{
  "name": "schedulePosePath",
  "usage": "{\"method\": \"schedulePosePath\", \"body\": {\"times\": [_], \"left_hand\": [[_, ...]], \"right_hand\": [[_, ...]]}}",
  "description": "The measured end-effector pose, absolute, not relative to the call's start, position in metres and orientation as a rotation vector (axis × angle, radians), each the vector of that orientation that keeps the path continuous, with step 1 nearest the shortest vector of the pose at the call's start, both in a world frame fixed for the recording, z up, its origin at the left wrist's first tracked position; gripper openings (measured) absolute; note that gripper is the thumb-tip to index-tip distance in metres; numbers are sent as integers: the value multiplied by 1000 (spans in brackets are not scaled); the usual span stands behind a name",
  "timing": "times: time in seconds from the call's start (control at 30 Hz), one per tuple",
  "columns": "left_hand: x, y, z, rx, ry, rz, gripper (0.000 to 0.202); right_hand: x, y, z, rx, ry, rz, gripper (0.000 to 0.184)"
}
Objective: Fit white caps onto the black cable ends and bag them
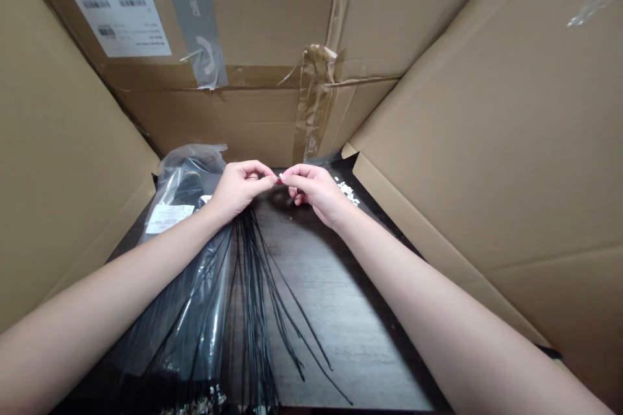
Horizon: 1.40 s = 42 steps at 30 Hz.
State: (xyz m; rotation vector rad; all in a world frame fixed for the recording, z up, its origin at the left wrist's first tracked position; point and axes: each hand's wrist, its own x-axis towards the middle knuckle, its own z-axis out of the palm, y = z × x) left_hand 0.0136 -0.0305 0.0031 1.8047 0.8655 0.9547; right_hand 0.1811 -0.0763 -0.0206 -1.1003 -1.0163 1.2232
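In the head view, you look down into a big cardboard box (487, 142) that stands open around your hands. Your left hand (238, 191) and your right hand (314, 191) are up close together, and you are working at a bunch of black cable ties (250, 285) with both of them.

The thin ties hang down from your left hand in a long, loose spray. Their tips spread out and reach toward you. Your left fingers (253, 172) are shut on the top of the bunch, so that hand is holding it. Your right fingers (296, 175) are pinched shut too, right beside the top of the bunch. They nearly touch your left fingers, but I cannot tell if they hold a tie of their own.

To the left of the bunch lies a clear plastic bag (185, 311) with dark things inside and a white label (169, 218) on it. Under the bunch and to its right is a dark wooden worktop (331, 311). Past the bunch, on the far box wall, is a strip of torn brown tape (314, 104).
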Motion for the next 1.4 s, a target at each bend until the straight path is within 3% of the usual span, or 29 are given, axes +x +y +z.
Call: {"method": "schedulePosePath", "body": {"times": [0.27,0.9,1.07,1.2,1.4], "left_hand": [[14,-32,5,1779,881,919,20],[15,-29,7,1513,948,746,19],[14,-28,4,1610,937,789,21],[13,-27,3,1646,972,873,19],[13,-28,4,1653,986,867,16]], "right_hand": [[180,-78,-18,-1064,-967,1204,28],[177,-77,-20,-1044,-1054,1203,9],[176,-76,-24,-1064,-1143,1167,22],[173,-78,-27,-1106,-1188,1055,24],[170,-87,-21,-1242,-1432,674,11]]}}
